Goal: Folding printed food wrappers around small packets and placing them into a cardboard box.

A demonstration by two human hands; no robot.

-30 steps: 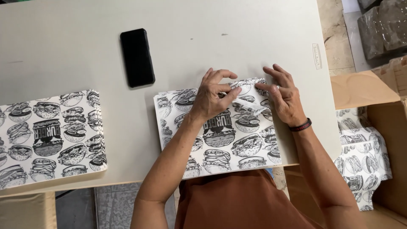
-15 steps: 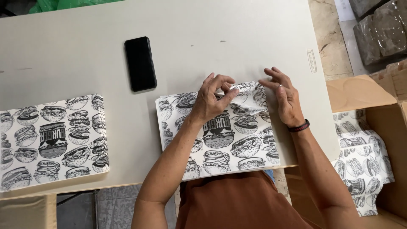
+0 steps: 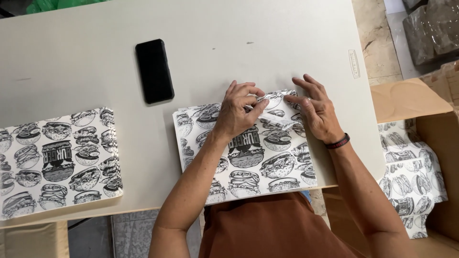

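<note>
**Head view: two hands folding thin printed paper**

Head camera looks down on a pale grey flat desk (image 3: 267, 43). Near its front edge lies a stack of thin white paper sheets printed with black burger drawings (image 3: 248, 160). This stack is our landmark.

The left hand (image 3: 237, 112) rests on the far edge of the stack. Its grip is pinched shut on a small folded strip of the top sheet, thumb against fingertips. The right hand (image 3: 315, 112) lies just beside it, on the far right corner of the stack. Its fingers are spread out flat and press the paper down, so its grip is open and holds nothing.

The paper looks very light and soft. It probably bends and creases easily, and could tear if pulled hard. A good place to hold it seems to be the edge or a corner, with a gentle pinch, while the other hand keeps the rest still.

Left of the stack sits a second neat pile of the same printed paper (image 3: 57, 160). Behind the stack, a little to the left, is a flat black phone (image 3: 154, 70).

Right of the stack, off the desk, stands an open brown cardboard box (image 3: 411, 98). Inside it are more crumpled printed sheets (image 3: 413, 177).
</note>
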